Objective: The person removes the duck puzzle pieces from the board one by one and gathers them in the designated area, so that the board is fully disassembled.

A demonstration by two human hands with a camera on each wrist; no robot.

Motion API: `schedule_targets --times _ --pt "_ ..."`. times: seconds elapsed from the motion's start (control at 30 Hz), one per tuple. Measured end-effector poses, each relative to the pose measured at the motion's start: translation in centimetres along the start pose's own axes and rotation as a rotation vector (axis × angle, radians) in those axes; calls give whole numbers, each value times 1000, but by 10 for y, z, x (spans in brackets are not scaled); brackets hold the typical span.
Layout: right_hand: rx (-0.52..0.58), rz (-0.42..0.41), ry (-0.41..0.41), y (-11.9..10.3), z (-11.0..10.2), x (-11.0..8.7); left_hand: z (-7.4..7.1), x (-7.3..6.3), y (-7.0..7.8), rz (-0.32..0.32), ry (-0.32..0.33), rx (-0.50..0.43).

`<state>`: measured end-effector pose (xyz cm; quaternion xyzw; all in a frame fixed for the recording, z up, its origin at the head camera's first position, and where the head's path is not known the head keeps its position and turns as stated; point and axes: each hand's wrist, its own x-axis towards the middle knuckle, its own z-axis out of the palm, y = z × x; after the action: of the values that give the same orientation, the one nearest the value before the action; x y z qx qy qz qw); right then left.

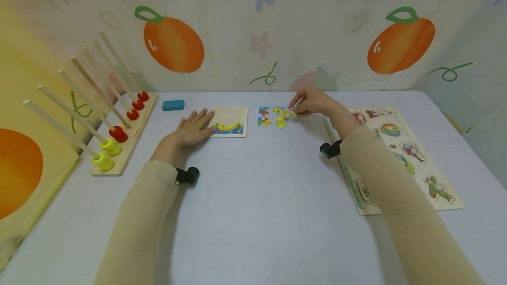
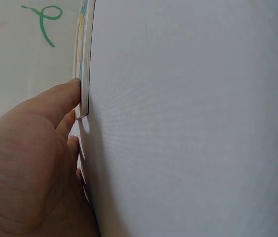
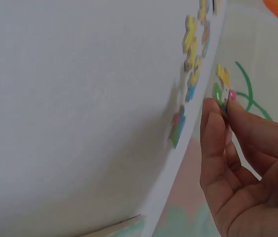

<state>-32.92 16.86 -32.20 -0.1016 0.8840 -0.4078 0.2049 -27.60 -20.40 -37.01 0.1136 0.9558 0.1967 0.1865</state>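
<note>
My left hand point(image 1: 194, 127) lies with straight, spread fingers at the left side of a small wooden puzzle tray point(image 1: 246, 122), its thumb touching the tray's edge. Along the bottom of the tray, blue and yellow pieces are fitted together; the upper part shows bare wood. My right hand point(image 1: 310, 101) pinches a jigsaw piece point(image 3: 223, 76) in yellow, green and pink between thumb and fingertips, raised off the table in the right wrist view. Several loose jigsaw pieces point(image 1: 281, 122) lie beside and below that hand, right of the tray.
At the left stands a wooden peg counter point(image 1: 130, 137) with red and yellow beads. A blue block point(image 1: 173, 105) lies near the back edge. Under my right forearm is a large picture puzzle board point(image 1: 428, 173). A fruit-printed curtain point(image 1: 237, 34) hangs right behind the table.
</note>
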Motion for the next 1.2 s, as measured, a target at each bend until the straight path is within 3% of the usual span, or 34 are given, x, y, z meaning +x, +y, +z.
schedule_targets --times 0.23,0.6,0.83,1.2 --pt "-23 79 -56 11 -7 -7 1 2 -1 0 -3 -3" --pt "-38 65 -128 17 -5 -13 1 -1 0 2 3 -2" --pt "-73 80 -102 18 -3 -9 4 9 -10 6 4 -3" --pt "-148 117 -44 18 -1 -5 3 4 -5 2 0 4"
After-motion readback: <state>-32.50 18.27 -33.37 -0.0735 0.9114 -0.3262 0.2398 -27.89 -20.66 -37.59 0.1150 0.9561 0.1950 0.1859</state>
